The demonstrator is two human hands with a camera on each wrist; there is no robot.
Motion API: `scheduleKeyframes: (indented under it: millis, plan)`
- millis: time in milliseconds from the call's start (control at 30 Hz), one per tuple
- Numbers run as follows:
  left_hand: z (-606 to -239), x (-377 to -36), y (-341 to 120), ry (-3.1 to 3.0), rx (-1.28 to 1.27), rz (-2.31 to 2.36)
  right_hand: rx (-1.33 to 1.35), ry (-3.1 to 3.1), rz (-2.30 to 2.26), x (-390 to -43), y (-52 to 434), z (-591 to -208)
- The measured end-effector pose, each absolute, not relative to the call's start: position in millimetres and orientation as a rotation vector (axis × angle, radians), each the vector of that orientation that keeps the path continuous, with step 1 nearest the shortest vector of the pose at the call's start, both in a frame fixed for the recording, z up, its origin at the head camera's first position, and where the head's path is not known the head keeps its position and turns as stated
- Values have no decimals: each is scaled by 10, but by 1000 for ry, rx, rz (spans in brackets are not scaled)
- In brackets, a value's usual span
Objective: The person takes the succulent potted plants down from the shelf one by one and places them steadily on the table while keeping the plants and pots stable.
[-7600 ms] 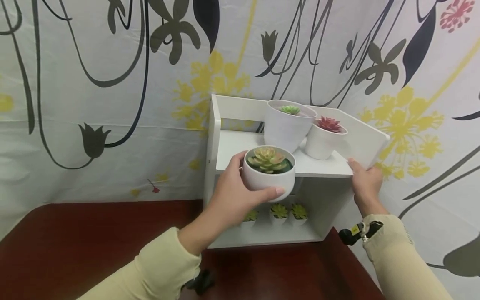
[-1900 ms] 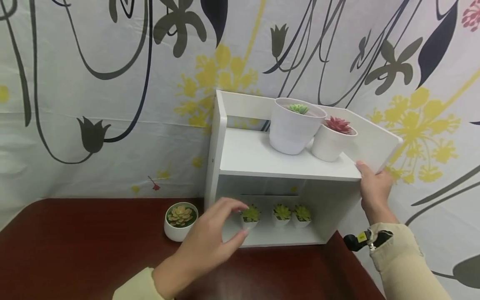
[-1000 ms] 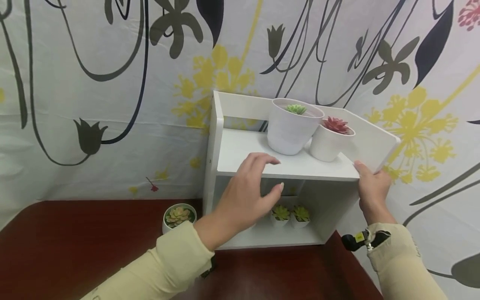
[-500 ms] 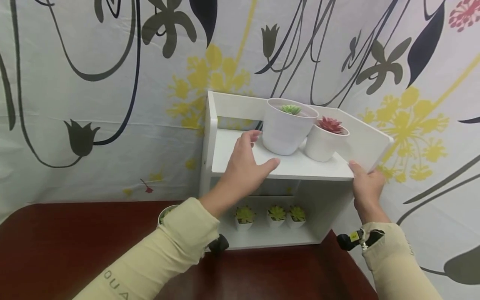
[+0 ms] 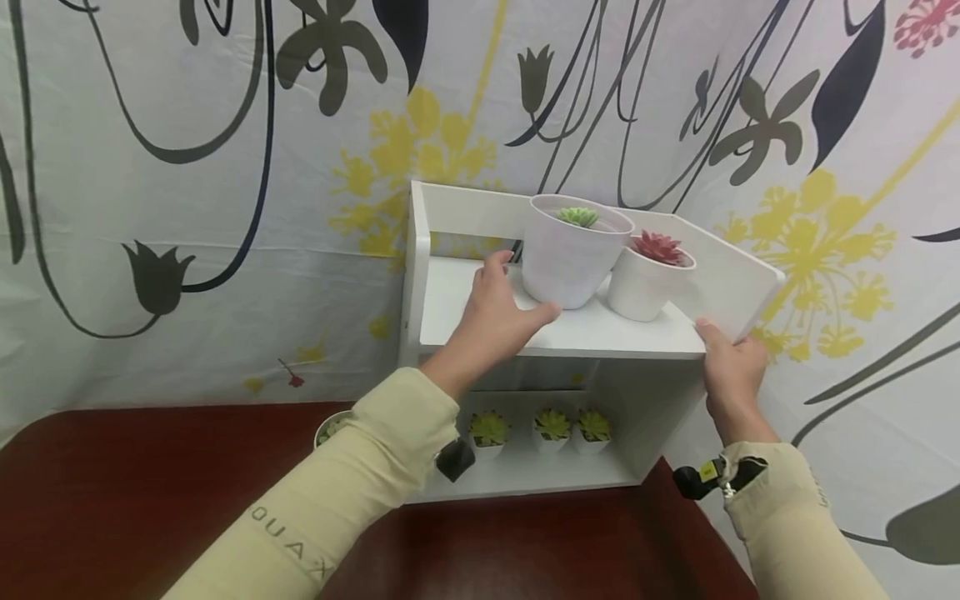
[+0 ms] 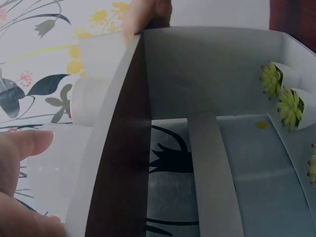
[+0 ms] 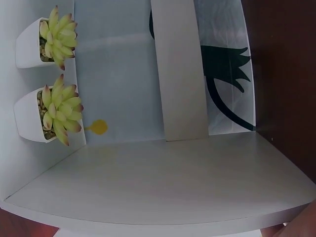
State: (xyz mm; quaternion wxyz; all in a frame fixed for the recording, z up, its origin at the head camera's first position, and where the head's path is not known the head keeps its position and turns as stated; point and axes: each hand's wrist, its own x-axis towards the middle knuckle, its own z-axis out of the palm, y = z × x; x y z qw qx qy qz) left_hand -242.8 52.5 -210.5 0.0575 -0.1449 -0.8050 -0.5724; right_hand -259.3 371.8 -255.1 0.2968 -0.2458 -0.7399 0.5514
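My left hand [image 5: 498, 312] is over the upper board of a white two-tier shelf [image 5: 480, 329]. Its thumb and fingers are spread apart beside the large white plant pot [image 5: 566, 271], which has a small green succulent inside. The thumb reaches in front of the pot's base, and a fingertip is close to its left side. In the left wrist view the left hand [image 6: 19, 173] appears at the lower left, near that pot. Right of it stands a smaller white pot [image 5: 643, 287] with a red succulent. My right hand [image 5: 735, 371] grips the shelf's right side at the upper board's front corner.
On the lower tier stand three small potted succulents: a left one [image 5: 488, 432], a middle one [image 5: 552, 429] and a right one [image 5: 592, 429]. A round white pot [image 5: 324, 429], partly behind my left sleeve, stands on the dark red table [image 5: 187, 492]. Patterned cloth [image 5: 225, 208] hangs behind.
The round succulent pot, earlier in my left hand, now stands on the table left of the shelf. My left hand has since risen from the lower tier to the large pot. The right hand keeps its grip.
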Motion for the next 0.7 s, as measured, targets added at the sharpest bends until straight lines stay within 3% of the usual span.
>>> scheduleKeyframes:
  millis: [700]
  plan:
    - [-2109,-2674,862,-2407,-433,-1632,-649,-1973,1456,-2591,3712,-2559]
